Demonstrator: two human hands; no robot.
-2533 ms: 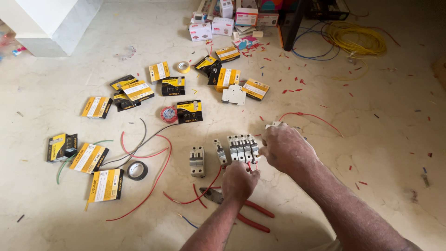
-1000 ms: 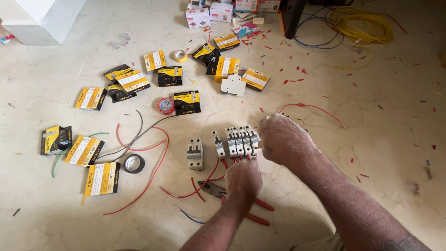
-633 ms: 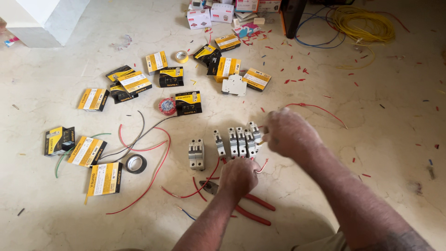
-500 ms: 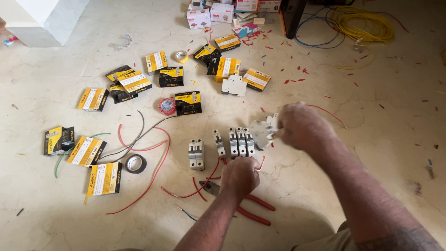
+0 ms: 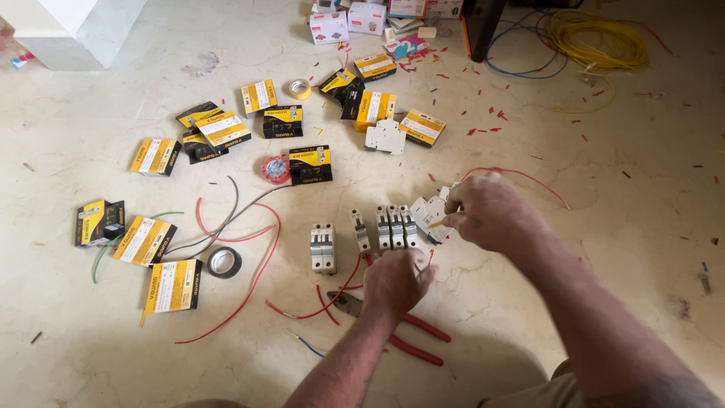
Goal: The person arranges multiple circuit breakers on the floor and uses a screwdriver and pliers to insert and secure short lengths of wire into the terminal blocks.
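Observation:
My right hand [image 5: 487, 213] grips a white circuit breaker [image 5: 430, 214], tilted up at the right end of a row of white breakers [image 5: 394, 227] on the floor. My left hand [image 5: 394, 282] is closed just below that row, pinching a short red wire [image 5: 430, 259]. A separate double breaker [image 5: 322, 248] stands to the left of the row. Red-handled pliers [image 5: 404, 338] lie on the floor under my left forearm.
Yellow-and-black small boxes [image 5: 173, 285] are scattered left and beyond. Tape rolls: black [image 5: 224, 261], red [image 5: 274, 169], yellow [image 5: 300, 88]. Loose red wires [image 5: 249, 279] curl on the floor. A yellow cable coil [image 5: 596, 39] lies far right; white boxes [image 5: 330, 25] at the top.
My right hand moved from resting over the row's right end to lifting and tilting the end breaker away from the row. My left hand stayed below the row.

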